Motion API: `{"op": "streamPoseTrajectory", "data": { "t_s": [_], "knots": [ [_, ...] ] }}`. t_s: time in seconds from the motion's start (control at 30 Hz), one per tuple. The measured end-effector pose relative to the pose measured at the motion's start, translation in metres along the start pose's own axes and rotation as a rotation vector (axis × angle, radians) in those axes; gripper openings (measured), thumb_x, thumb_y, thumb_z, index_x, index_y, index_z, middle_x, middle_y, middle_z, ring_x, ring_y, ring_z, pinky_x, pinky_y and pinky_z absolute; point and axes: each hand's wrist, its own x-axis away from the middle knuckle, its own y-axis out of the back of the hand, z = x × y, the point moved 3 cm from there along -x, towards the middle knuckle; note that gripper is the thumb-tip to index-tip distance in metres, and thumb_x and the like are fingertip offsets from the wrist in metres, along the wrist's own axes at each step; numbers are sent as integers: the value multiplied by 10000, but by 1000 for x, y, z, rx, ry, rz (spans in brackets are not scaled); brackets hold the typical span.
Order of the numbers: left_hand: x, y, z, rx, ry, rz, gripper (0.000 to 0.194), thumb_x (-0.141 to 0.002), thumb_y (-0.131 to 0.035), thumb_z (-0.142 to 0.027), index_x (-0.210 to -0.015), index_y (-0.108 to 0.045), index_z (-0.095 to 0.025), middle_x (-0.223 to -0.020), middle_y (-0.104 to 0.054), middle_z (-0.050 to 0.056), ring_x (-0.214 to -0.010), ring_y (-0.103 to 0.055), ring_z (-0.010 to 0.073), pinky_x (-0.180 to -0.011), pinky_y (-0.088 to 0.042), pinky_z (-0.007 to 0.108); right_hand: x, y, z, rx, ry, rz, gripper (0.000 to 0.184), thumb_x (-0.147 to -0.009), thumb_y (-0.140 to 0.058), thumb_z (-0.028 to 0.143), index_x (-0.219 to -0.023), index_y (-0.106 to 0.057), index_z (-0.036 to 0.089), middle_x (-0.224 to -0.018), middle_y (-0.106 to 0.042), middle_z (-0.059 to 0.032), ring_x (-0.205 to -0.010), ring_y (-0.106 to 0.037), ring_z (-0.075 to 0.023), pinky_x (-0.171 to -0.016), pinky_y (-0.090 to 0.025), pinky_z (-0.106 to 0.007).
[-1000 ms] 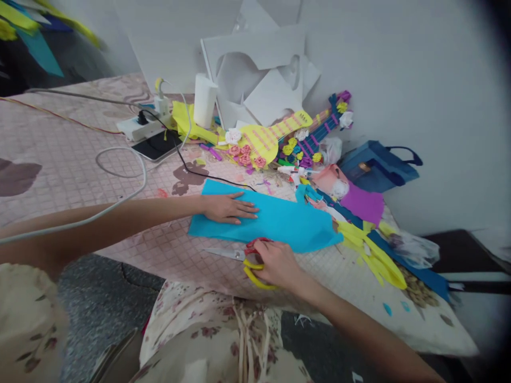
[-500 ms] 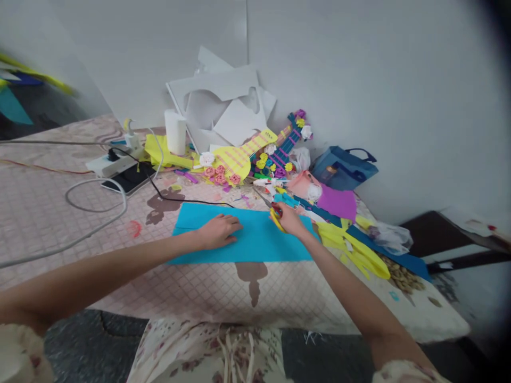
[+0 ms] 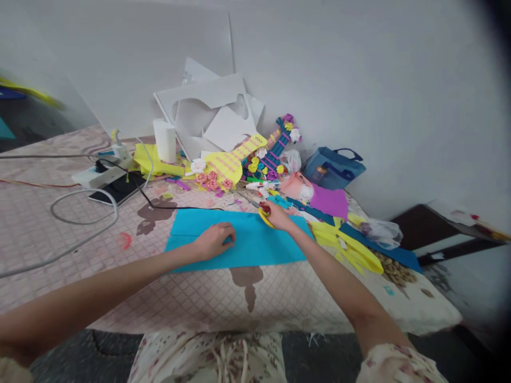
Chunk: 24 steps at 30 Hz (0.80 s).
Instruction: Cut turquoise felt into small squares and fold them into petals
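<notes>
A bright blue sheet (image 3: pixel 255 242), of paper or thin foam, lies flat across the front of the table, with a crease or seam line near its left end. My left hand (image 3: pixel 215 240) rests on its left half, fingers curled in toward the thumb against the sheet. Over the sheet's far edge, my right hand (image 3: pixel 277 215) is closed round the handles of yellow-and-red scissors (image 3: pixel 265 217). Their blades point away to the upper left, toward small scraps on the table. Whether the blades are parted is too small to tell.
Behind the sheet stand a yellow paper guitar (image 3: pixel 229 166), a blue one (image 3: pixel 275 154) and white board offcuts (image 3: pixel 227 127). At left are a power strip (image 3: pixel 90 175), a phone (image 3: pixel 117 189) and cables. Yellow strips (image 3: pixel 347 247) and a blue bag (image 3: pixel 333 167) lie right.
The view has shifted, so the scene sits a little lower and further left. My left hand's fingers, flatter before, are now more curled. My right hand still holds the scissors.
</notes>
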Motion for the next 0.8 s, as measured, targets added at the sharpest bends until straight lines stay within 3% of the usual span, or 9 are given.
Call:
{"op": "streamPoseTrajectory", "data": {
  "t_s": [0.13,0.23,0.37,0.63,0.8],
  "knots": [
    [6,-4,-3,7,77,60,288,-768,-561,-187,-1056,-562,-187,-966,-640,63,-796,-607,206,-596,-415,258,1,16,0,-21,-1,-6,281,-759,-541,316,-965,-580,129,-937,-655,-97,-796,-580,-203,-684,-421,-286],
    [9,-8,-7,-3,87,124,191,-777,-549,-196,-960,-602,-197,-820,-662,35,-729,-607,191,-552,-383,242,0,29,0,-45,8,0,254,-716,-564,331,-892,-585,149,-842,-644,-54,-734,-564,-189,-652,-423,-280],
    [17,-8,-13,-15,56,182,133,-768,-553,-197,-880,-626,-214,-837,-679,22,-724,-606,180,-543,-361,232,-3,50,0,-81,29,-9,245,-675,-593,321,-856,-578,157,-765,-619,-19,-691,-554,-171,-617,-424,-261],
    [38,-5,-18,4,34,181,179,-758,-491,-165,-845,-641,-212,-824,-686,25,-712,-613,174,-575,-385,236,-16,128,3,-157,42,-173,307,-626,-659,303,-877,-580,147,-813,-616,-44,-702,-544,-169,-636,-428,-275],
    [33,2,-19,73,61,99,144,-784,-500,-218,-855,-623,-196,-798,-664,38,-710,-604,171,-611,-427,255,-7,157,8,-422,16,-115,289,-651,-649,327,-855,-525,163,-725,-553,-5,-552,-475,-103,-498,-379,-226]
  ]
}}
